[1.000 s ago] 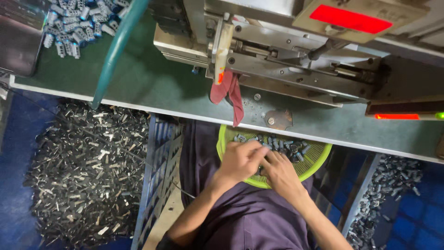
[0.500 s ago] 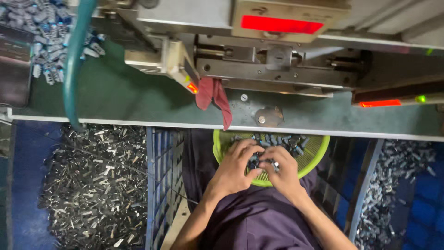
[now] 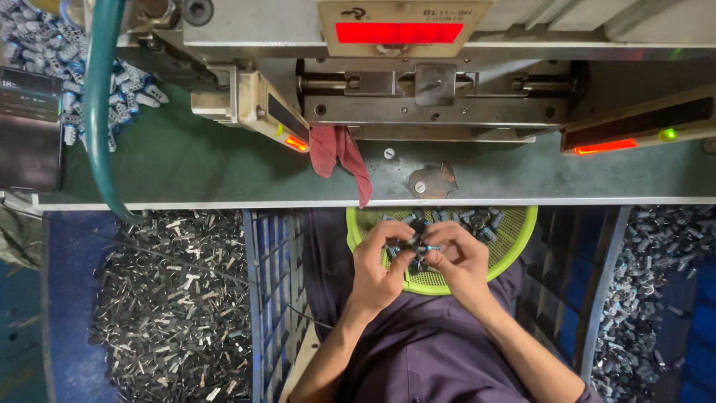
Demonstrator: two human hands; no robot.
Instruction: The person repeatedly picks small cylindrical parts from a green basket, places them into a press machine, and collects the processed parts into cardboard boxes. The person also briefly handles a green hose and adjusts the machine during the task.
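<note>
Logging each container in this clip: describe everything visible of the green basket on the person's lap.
The green basket is a round, shallow, yellow-green sieve-like tray, apparently plastic mesh. It sits on the person's lap, its far edge tucked under the workbench. Small dark metal parts lie inside. The left hand and right hand meet over its middle, pinching some parts.

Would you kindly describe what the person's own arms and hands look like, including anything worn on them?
Both forearms are bare, with no sleeves reaching them. The left hand and the right hand wear no gloves; no rings, watch or bracelets can be made out. The only clothing in view is a dark purple garment over the person's body and lap.
</note>
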